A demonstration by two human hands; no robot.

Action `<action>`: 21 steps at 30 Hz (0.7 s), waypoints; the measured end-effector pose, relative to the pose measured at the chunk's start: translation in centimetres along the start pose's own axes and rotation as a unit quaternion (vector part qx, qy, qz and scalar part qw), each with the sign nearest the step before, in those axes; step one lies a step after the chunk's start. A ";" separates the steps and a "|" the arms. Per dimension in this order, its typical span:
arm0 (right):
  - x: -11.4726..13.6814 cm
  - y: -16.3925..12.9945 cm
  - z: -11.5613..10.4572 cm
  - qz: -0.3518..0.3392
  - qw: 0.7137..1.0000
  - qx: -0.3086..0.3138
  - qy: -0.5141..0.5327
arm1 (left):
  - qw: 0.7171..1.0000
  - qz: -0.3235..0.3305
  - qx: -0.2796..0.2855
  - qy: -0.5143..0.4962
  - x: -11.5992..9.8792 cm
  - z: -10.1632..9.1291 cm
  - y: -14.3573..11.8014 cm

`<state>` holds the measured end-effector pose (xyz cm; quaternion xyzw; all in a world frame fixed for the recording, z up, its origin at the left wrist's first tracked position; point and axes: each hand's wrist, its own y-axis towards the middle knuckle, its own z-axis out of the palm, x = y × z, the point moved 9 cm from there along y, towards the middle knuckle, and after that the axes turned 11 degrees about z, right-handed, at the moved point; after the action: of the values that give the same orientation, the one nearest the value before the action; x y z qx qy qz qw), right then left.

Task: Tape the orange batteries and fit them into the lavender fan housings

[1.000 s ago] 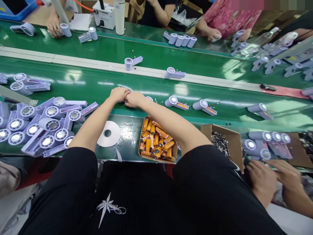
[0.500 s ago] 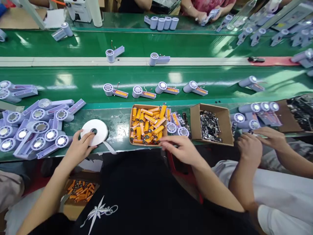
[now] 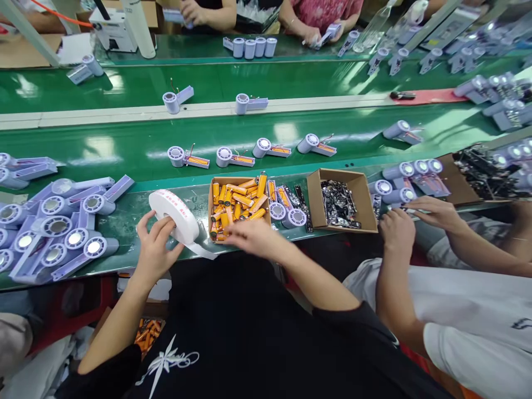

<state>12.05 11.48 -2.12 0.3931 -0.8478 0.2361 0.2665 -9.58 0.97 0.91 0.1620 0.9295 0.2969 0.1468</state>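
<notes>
Lifted since the earlier frame: white tape roll (image 3: pixel 173 216), now tilted off the green bench (image 3: pixel 137 208) in the left hand (image 3: pixel 154 250), fingers closed round its rim | right hand (image 3: pixel 251 238), fingers loosely spread and holding nothing, by the loose tape end, at the near edge of the battery box (image 3: pixel 238 206) | fan housings (image 3: pixel 62 221) piled left | tape appears readied for pulling.

A white roll of tape (image 3: pixel 173 215) with red print is tilted up on edge at the table's near edge. Its loose end (image 3: pixel 202 252) trails rightward over that edge.
</notes>
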 end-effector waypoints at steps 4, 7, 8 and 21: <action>-3.8 5.7 -5.2 -0.002 0.991 -0.078 -0.111 | 1.000 0.006 0.008 0.029 -0.7 0.9 0.6; -4.6 8.9 -5.9 -0.020 0.998 -0.058 -0.004 | 0.999 0.003 0.014 0.045 -1.1 1.0 0.8; -4.8 9.1 -6.7 -0.012 0.994 -0.082 0.074 | 0.999 0.000 0.020 0.049 -1.1 1.0 0.8; 1.6 3.7 -4.2 0.014 0.974 -0.125 0.187 | 0.993 0.023 0.072 0.086 -1.5 -0.5 1.8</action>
<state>9.39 15.32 1.35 0.2935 -0.8112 0.2014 0.4639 -8.03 1.58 2.63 0.1677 0.9537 0.2450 0.0472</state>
